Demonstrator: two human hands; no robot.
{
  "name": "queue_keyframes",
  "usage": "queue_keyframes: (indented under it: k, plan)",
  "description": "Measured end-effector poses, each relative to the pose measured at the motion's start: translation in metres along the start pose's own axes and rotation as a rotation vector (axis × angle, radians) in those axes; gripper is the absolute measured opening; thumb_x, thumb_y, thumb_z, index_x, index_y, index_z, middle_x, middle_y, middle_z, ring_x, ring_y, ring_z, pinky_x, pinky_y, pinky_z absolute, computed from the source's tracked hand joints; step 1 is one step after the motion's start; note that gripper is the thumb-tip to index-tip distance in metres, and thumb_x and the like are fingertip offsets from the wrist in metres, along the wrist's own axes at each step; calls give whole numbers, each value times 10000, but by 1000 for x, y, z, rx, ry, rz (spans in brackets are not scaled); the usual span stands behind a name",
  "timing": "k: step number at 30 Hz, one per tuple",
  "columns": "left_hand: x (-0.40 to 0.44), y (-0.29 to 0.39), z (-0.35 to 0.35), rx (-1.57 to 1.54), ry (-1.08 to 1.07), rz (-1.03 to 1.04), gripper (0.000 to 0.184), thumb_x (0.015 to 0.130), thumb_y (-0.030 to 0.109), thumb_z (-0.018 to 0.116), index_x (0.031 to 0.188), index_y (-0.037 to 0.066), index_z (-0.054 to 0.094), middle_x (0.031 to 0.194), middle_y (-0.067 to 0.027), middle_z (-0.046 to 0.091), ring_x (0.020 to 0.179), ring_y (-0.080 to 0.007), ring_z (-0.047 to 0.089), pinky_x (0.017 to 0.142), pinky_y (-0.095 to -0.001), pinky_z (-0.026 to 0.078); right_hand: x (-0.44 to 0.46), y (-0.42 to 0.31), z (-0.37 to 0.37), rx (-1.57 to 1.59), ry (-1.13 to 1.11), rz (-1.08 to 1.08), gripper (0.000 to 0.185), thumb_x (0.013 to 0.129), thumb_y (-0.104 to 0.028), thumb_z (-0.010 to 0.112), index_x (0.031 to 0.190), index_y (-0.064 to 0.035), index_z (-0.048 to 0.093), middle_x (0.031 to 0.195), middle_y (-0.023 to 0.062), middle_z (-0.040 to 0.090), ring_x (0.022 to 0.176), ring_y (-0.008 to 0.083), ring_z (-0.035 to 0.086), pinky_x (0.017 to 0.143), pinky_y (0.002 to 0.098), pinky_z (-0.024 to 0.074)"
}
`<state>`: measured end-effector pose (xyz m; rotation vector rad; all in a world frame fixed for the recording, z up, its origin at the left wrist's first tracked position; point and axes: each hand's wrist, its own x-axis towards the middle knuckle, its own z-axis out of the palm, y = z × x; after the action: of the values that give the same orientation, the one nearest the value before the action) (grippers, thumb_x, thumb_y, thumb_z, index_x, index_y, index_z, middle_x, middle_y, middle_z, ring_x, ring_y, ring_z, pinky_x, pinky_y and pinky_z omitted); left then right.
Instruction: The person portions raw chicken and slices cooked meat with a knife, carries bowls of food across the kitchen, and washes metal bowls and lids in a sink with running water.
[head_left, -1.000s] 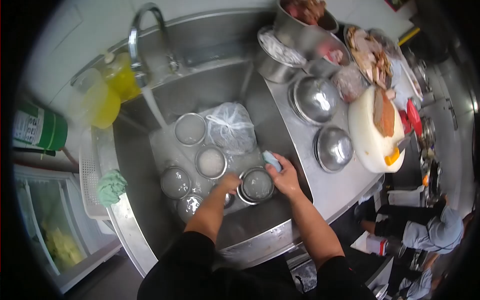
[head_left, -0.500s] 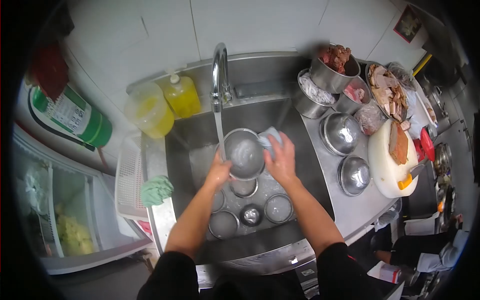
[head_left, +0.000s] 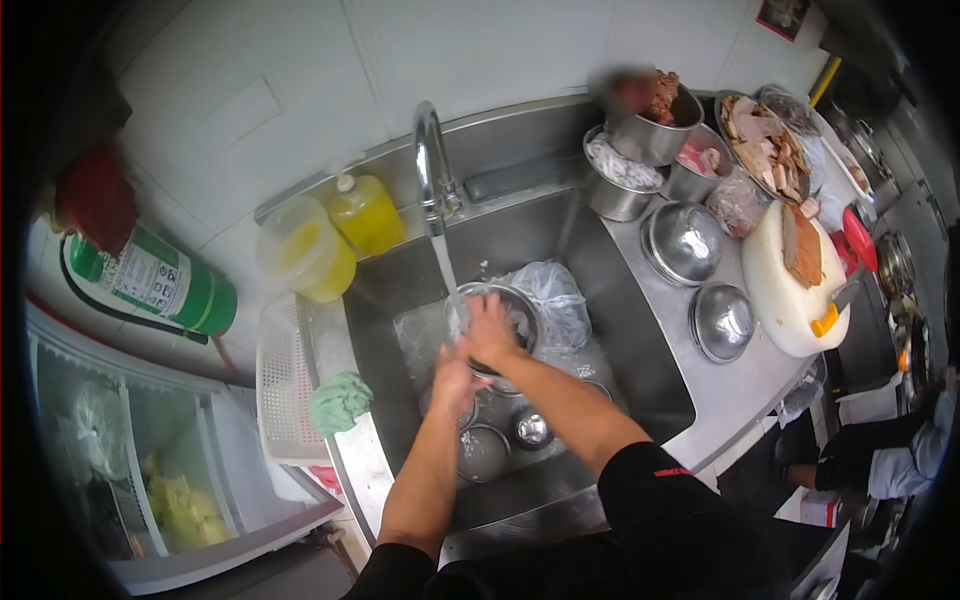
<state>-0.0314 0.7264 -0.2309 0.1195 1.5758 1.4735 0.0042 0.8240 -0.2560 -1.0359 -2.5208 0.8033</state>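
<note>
Under the running tap, a round metal bowl sits low in the sink. My left hand grips its near left rim, with the fingers partly hidden. Over the bowl lies my right hand, fingers stretched out in the water stream; a whitish patch shows beside it, too unclear to name. A clear crumpled plastic bag rests against the bowl's right side. Closer to me on the sink floor are a small metal bowl and a shiny upturned one.
Two upturned metal bowls stand on the right counter. Beyond are a white chopping board with meat and a knife, and pots of meat. Left are a yellow soap bottle and green cloth. A person is at far right.
The bowl has come down and tilted less toward me. My right hand has moved left from beside the bowl to over it, and the whitish cloth-like thing it held no longer shows clearly.
</note>
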Motion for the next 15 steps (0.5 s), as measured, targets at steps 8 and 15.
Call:
queue_keyframes:
  k: [8, 15]
  plan:
    - [-2, 44, -26, 326, -109, 76, 393, 951, 88, 485, 1343, 61, 501, 1112, -123, 636, 782, -204, 656, 539, -320, 542, -2, 27, -100, -585, -318, -615, 335, 915, -211, 537, 1241, -150, 583, 1213, 121, 558, 1198, 357, 494, 998, 549, 399]
    - [-7, 90, 3, 1009, -117, 229, 567, 851, 72, 504, 1412, 123, 446, 1044, -250, 665, 968, -372, 663, 856, -424, 521, 21, 34, -98, -2, 43, -404, 434, 883, -194, 592, 1308, -128, 530, 1248, 161, 541, 1116, 369, 531, 1014, 506, 394]
